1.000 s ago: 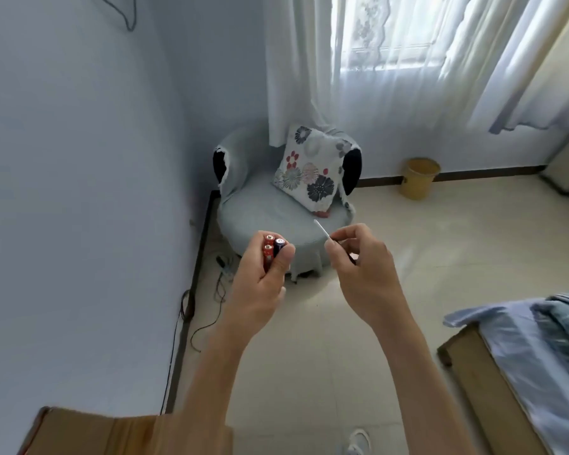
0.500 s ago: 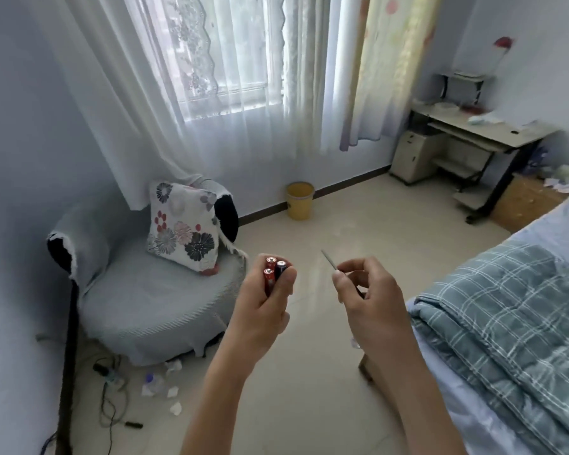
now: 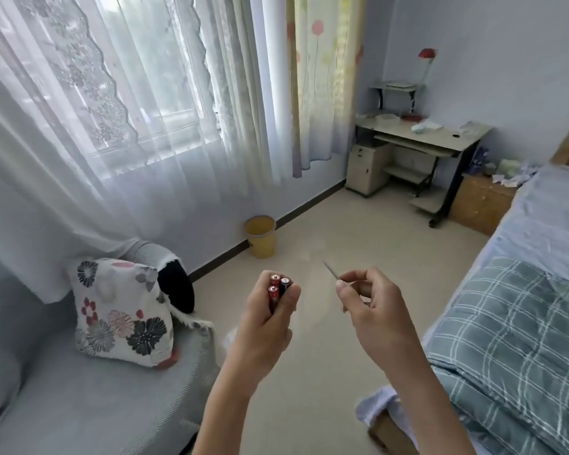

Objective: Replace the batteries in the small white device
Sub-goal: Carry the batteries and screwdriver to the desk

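Closest in, both forearms reach up from 6 o'clock. The left hand (image 3: 265, 326) is curled round three batteries (image 3: 278, 289), held upright in a tight bunch with their tops showing above the fingers: two red and one dark. The thumb presses across their front. Just to the right, apart from it, the right hand (image 3: 375, 310) pinches a thin metal pin (image 3: 330, 270) between thumb and forefinger. Its other fingers are folded in, and the pin's tip points up toward 11 o'clock.

At 8 o'clock is a grey armchair (image 3: 79, 405) with a flowered cushion (image 3: 119, 310) leaning against its back. At 4 o'clock a checked quilt (image 3: 513, 339) lies folded on a bed (image 3: 546, 218) with a pale blue sheet.

Beyond the hands the tiled floor (image 3: 342, 231) runs to a yellow bin (image 3: 261, 236) at 12 o'clock, standing against the wall under sheer white curtains (image 3: 128, 110).

Farthest off, at 2 o'clock, a desk (image 3: 440, 137) stands in the corner carrying a few small pale things too distant to make out. A lamp (image 3: 426, 54) with a red shade rises behind it, a small cabinet (image 3: 367, 167) stands at its left end, and a wooden nightstand (image 3: 480, 201) sits between desk and bed.
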